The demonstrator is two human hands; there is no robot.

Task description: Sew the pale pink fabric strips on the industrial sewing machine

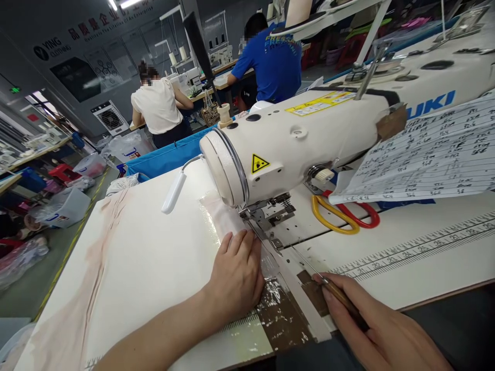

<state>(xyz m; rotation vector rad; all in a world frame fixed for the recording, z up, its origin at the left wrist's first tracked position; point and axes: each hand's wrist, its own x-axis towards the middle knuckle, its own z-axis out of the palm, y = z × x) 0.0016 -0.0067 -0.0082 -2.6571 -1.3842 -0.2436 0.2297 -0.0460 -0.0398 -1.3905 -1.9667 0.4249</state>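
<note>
At the sewing machine (278, 149), we had the left hand (237, 268) laid over pale fabric (228, 216) just in front of the machine's needle area, fingers together and loosely bent, likely to keep the cloth flat; we could not tell whether the fingertips pinched or only pressed it. Our right hand (358, 309), closed round the wooden handle of a slim metal-shafted tool (338, 294), was in front of the machine too, the shaft pointing toward its plate, presumably because a thin tip fitted there better than fingers. A narrow pale strip (301, 304) ran from the machine's plate toward the front edge of the bench (154, 247). Scissors (344, 230) lay beside the machine's plate, partly under a handwritten sheet (421, 159), perhaps for easy reach.
</note>
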